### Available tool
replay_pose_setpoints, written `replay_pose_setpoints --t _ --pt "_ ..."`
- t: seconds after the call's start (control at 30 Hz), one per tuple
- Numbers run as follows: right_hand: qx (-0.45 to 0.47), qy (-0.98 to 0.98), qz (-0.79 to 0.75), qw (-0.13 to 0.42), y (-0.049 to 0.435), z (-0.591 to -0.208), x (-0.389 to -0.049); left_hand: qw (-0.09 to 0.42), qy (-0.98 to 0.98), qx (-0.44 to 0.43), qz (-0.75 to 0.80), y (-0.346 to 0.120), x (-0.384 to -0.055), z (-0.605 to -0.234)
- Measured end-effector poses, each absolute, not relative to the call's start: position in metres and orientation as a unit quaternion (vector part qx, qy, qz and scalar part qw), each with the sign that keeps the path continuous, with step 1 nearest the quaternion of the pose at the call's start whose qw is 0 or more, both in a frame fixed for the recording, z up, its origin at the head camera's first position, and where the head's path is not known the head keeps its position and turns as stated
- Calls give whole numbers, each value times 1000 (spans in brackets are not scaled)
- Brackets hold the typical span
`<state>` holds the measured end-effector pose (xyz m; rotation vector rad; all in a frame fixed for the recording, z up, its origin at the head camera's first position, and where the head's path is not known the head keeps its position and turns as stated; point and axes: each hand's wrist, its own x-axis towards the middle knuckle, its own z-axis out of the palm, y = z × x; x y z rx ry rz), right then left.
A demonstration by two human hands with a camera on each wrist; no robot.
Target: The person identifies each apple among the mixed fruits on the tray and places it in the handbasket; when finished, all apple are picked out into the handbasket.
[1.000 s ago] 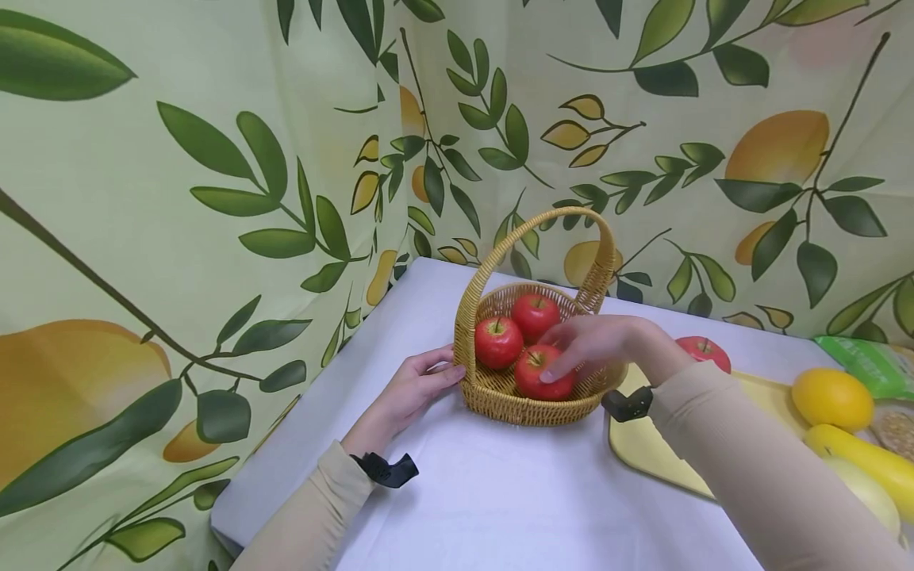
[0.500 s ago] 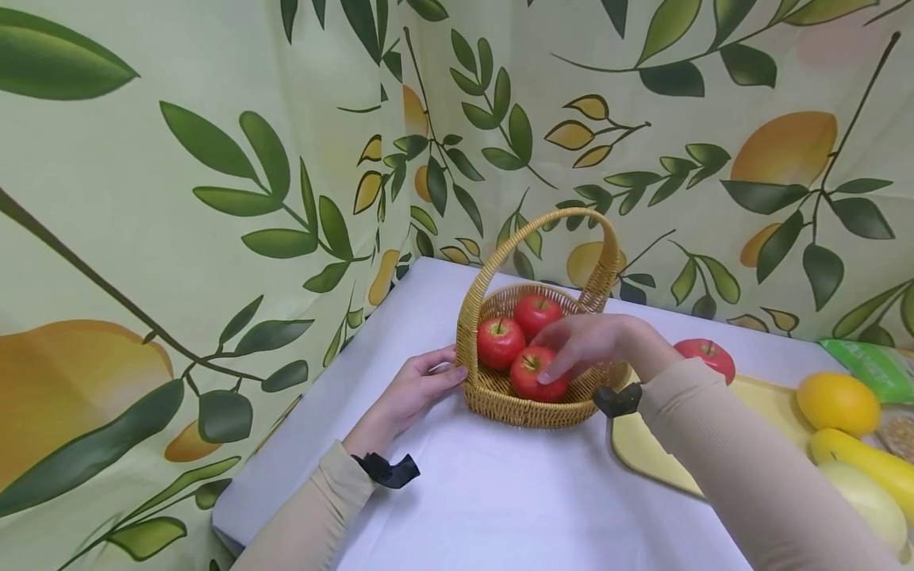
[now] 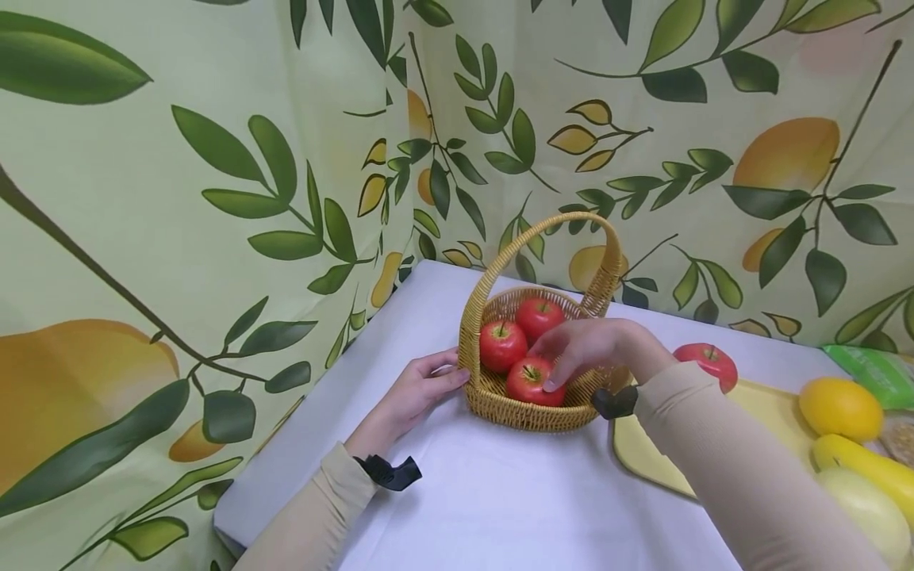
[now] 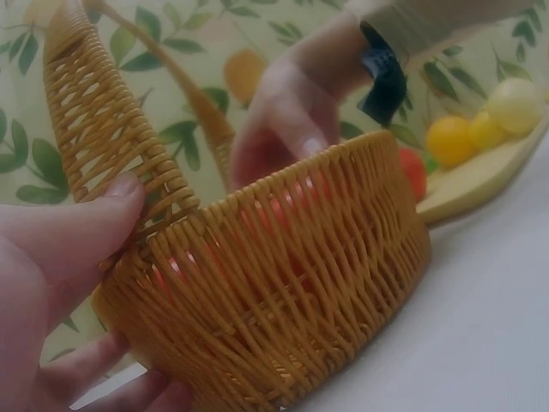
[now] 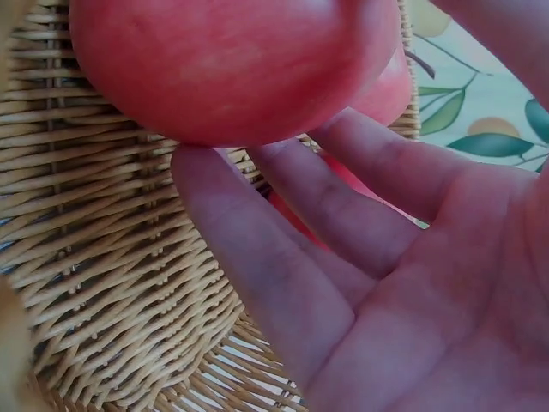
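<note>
A wicker basket (image 3: 528, 416) with a tall arched handle stands on the table and holds three red apples. My left hand (image 3: 417, 396) grips its left side; in the left wrist view the thumb (image 4: 116, 202) presses by the handle's base and the fingers lie against the outer wall. My right hand (image 3: 589, 349) reaches inside the basket, thumb and fingers about the front apple (image 3: 528, 385). In the right wrist view, the fingertips touch the underside of that apple (image 5: 240, 69). Behind it sit the left apple (image 3: 502, 346) and the back apple (image 3: 539, 317).
Right of the basket lies a yellow tray (image 3: 653, 456), with another red apple (image 3: 707, 365) by its far edge. An orange fruit (image 3: 841, 408), a long yellow fruit (image 3: 867, 468), a pale round one (image 3: 860, 507) and a green packet (image 3: 871, 373) are at the far right.
My right hand and the front apple have shifted slightly left within the basket, closer to the left apple. My left hand keeps its place on the basket.
</note>
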<state>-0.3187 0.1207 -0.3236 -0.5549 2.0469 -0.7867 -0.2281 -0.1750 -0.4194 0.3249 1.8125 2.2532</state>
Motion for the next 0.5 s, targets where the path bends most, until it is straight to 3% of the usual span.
replay_pose_setpoints --t 0.5 --pt "-222 819 -322 420 115 -325 -317 111 620 122 767 -175 -229 -422"
